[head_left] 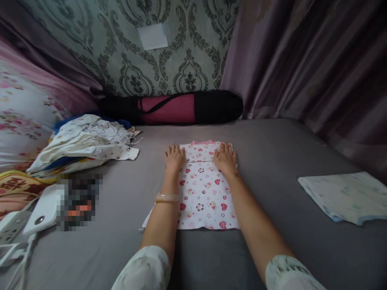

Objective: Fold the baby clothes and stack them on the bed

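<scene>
Lying partly under the outspread left hand [174, 158] and right hand [225, 158], the cloth [206, 193] is ungrasped; the bag's [179, 110] contents are hidden.

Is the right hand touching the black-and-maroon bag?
No, the right hand lies on the heart-print cloth, short of the bag.
</scene>
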Demonstrator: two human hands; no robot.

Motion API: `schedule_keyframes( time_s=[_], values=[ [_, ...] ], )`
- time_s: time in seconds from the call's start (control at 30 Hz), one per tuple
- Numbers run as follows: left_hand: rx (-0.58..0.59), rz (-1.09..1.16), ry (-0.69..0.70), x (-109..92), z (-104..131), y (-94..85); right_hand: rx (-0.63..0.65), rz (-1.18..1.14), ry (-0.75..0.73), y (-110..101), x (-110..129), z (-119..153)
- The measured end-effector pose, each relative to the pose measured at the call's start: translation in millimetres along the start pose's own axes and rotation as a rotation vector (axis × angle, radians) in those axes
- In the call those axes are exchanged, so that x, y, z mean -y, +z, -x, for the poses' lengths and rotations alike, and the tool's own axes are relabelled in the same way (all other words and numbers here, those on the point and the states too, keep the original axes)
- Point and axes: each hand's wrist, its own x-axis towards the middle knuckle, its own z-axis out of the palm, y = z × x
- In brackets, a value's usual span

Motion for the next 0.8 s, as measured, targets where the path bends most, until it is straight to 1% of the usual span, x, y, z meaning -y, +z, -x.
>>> schedule_keyframes(
  time_s=[0.17,0.3,0.37,0.43,0.5,0.6,0.7,0.77,0.8],
  values=[
    [-0.004,0.026,-0.02,11,-4,-1.6,0.007,-0.003,0.002,3,-2,-1],
    [-0.055,0.037,-0.03,16,-3,-2.8,0.02,-0.028,0.002,1,-3,-4],
    [-0.086,0.039,-0.038,16,-3,-3.1,-0.006,-0.033,0.007,-1,-3,-4],
    [-0.108,0.033,-0.043,16,-3,-3.4,-0.06,-0.029,0.014,-2,-3,-3],
    [-0.121,0.021,-0.03,16,-2,-4.3,-0.086,-0.026,0.011,-1,-2,-1],
    [-0.122,0.001,-0.011,16,-1,-7.8,-0.061,-0.024,0.007,2,-3,0],
    [-0.139,-0.011,-0.029,12,1,-14.3,-0.045,-0.014,0.01,2,-3,0],
    [-0.176,-0.016,-0.022,7,2,-18.8,-0.064,-0.007,0.013,-1,0,0],
    [-0.189,-0.016,0.003,2,2,-20.3,-0.089,-0.003,0.005,-2,3,0]
  ],
)
